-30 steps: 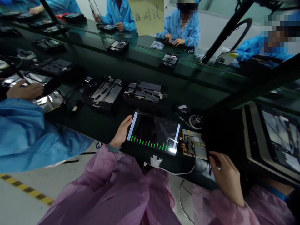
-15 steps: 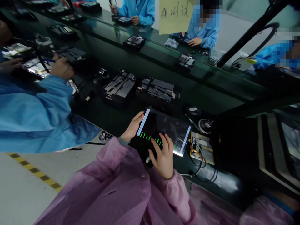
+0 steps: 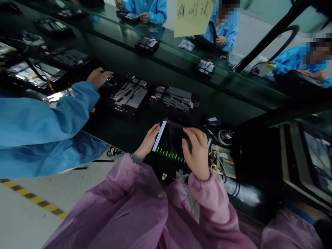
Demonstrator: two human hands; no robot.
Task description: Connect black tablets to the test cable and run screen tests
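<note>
A dark tablet (image 3: 171, 143) with a row of green bars on its screen lies at the near edge of the green bench. My left hand (image 3: 147, 141) grips its left edge, fingers curled around it. My right hand (image 3: 198, 152) rests on the right part of the screen, fingers bent down over the glass and hiding that side. Both my sleeves are pink. A yellow circuit board (image 3: 224, 164) with wires lies just right of the tablet.
Two black trays of metal parts (image 3: 129, 97) (image 3: 173, 98) sit behind the tablet. A co-worker in blue reaches a hand (image 3: 98, 76) towards them from the left. A dark monitor (image 3: 306, 159) stands at right. More workers sit across the bench under a yellow sign (image 3: 193, 15).
My right hand came from the dark box at right onto the tablet screen, then slid up and right across it. The co-worker's hand moved right towards the trays.
</note>
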